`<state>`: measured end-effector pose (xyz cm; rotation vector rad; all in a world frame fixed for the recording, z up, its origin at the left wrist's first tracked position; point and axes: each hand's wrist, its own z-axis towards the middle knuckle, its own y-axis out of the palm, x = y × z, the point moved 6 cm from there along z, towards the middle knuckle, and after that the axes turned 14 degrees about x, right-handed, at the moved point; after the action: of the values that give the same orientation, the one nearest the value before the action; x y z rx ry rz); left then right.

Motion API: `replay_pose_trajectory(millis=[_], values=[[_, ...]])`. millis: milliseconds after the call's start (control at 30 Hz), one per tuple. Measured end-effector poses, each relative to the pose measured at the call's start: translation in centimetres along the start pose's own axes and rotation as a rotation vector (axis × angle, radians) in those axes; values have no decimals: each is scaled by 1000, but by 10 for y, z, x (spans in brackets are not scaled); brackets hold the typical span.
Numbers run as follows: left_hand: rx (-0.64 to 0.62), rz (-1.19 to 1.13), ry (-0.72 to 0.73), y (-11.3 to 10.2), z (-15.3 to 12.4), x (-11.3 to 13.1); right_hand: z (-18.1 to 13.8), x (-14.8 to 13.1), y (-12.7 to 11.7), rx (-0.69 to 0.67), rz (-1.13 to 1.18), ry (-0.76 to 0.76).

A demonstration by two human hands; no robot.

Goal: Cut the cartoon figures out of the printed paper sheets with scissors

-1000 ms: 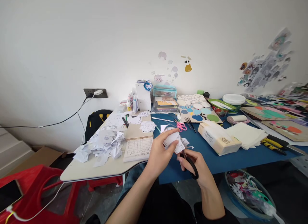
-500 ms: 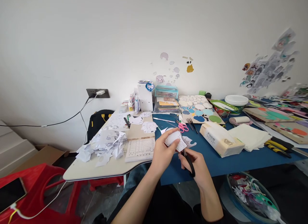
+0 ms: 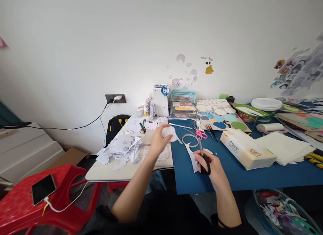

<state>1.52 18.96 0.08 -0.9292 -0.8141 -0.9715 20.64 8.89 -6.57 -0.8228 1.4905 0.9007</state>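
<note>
My left hand (image 3: 159, 140) is closed on a small rounded paper cutout (image 3: 169, 133), pinched at its edge above the notebook (image 3: 164, 155). In my right hand (image 3: 214, 167) are black-handled scissors (image 3: 206, 165), fingers in the loops, blades pointing away over the blue table. A curved white paper strip (image 3: 191, 156) reaches my right fingertips; whether they grip it or it just lies there, I cannot tell. Another paper scrap (image 3: 208, 152) lies partly hidden behind that hand. Beyond the blades are a roll of clear tape (image 3: 189, 140) and pink-handled scissors (image 3: 201, 134).
White paper scraps (image 3: 123, 150) are heaped on the left table. Tweezers (image 3: 211, 132), a board with coloured shapes (image 3: 222, 115), a tissue pack (image 3: 246, 149) and napkins (image 3: 282, 145) lie rightward. Below are a scrap-filled bin (image 3: 285, 211) and a red stool (image 3: 75, 208).
My hands have moved apart: the left carried the cutout leftward, away from the scissors. A curved strip now shows by my right hand. The view has turned left.
</note>
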Motion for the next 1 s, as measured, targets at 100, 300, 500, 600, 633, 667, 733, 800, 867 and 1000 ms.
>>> replay_pose_trajectory(millis=[100,300,500,600,633,667,733,800,867,1000], values=[[35,157,21,-16,34,-14,-1,-1,1,-10,7,-2],[33,322,106,-8,60,-36,-1,-4,1,-15,29,-21],[118,315,262,-22,39,-9,-2,-1,-1,24,119,-51],[0,252,326,-8,5,12,-2,1,-7,84,223,-93],[-101,227,358,4,-10,19,-3,1,-10,110,266,-111],[-217,202,397,18,-26,25,-4,2,-14,138,310,-130],[-415,174,484,45,-53,36,-6,3,-21,188,394,-166],[-550,186,544,68,-71,41,-8,5,-27,225,462,-196],[-646,230,574,86,-76,43,-9,6,-30,246,507,-213],[-774,335,569,108,-71,41,-10,8,-29,255,539,-216]])
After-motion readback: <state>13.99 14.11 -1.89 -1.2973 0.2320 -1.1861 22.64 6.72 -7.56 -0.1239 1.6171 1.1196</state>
